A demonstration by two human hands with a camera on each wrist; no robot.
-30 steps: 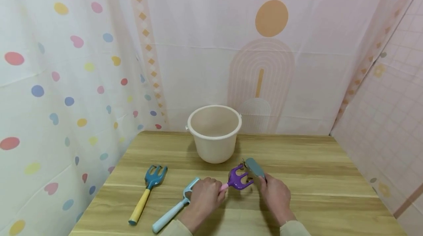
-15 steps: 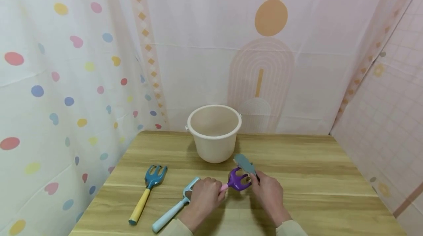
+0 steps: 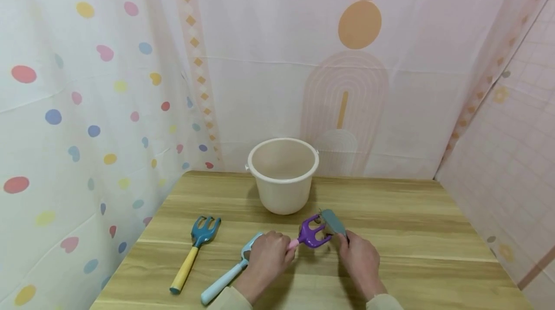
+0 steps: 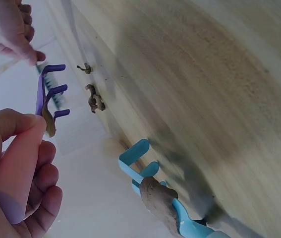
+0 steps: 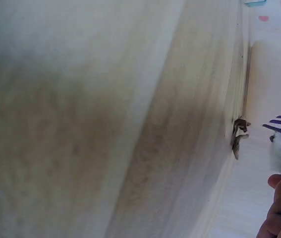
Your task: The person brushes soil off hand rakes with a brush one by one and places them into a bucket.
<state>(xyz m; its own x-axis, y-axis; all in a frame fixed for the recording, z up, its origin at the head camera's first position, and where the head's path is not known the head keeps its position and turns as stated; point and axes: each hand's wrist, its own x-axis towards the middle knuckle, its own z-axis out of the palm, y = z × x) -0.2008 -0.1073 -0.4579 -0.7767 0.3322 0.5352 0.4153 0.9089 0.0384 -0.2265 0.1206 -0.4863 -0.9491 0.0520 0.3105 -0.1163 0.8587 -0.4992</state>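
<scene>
My left hand grips the pink handle of a small purple hand fork, held above the table with its tines pointing right. A brown, mud-like lump clings to the fork's head in the left wrist view. My right hand holds a grey-green brush with pale bristles, close beside the tines. Brown clumps lie on the table below. Left of my left hand is a light blue hand fork, with a brown lump on its head.
A cream bucket stands at the back middle of the wooden table. At the left lies a teal hand fork with a yellow handle. Patterned curtains hang behind and at the sides.
The brush swept left over the purple fork's tines half a second ago and is now back at their right. My left hand and the fork have hardly moved.
</scene>
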